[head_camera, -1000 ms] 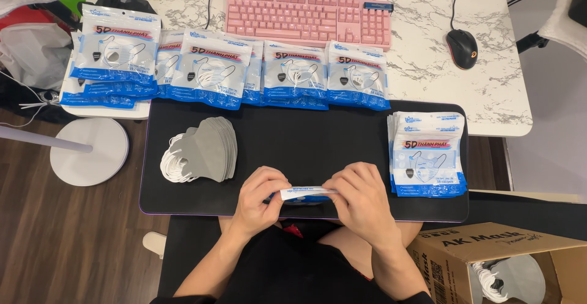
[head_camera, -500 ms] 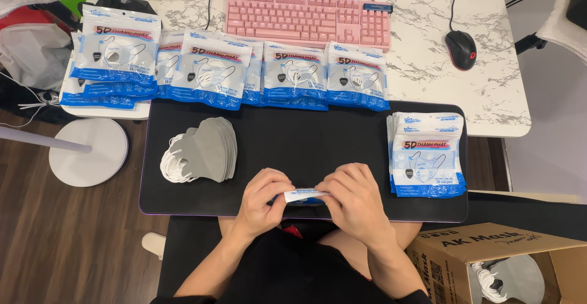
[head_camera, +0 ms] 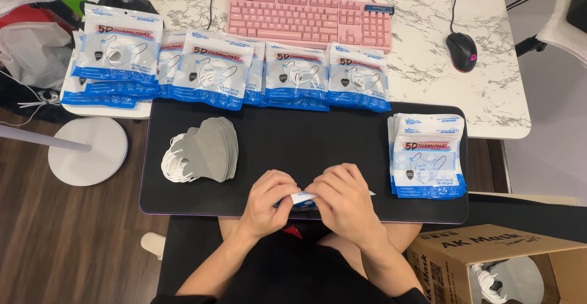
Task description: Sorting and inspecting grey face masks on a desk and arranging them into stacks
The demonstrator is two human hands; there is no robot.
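My left hand [head_camera: 269,201] and my right hand [head_camera: 342,199] meet at the front edge of a black mat [head_camera: 293,142]. Together they pinch a small white and blue mask pouch [head_camera: 302,198], mostly hidden under the fingers. A stack of grey face masks [head_camera: 211,148] with white ear loops lies on the mat to the left of my hands. A pile of empty blue and white pouches [head_camera: 427,156] sits on the mat's right end.
A row of filled mask pouches [head_camera: 214,68] lines the back of the mat. Behind them are a pink keyboard [head_camera: 309,19] and a black mouse [head_camera: 461,51] on the marble desk. An open cardboard box [head_camera: 489,264] with masks stands at lower right.
My hands have drawn closer together over the pouch, and my right hand has shifted slightly left.
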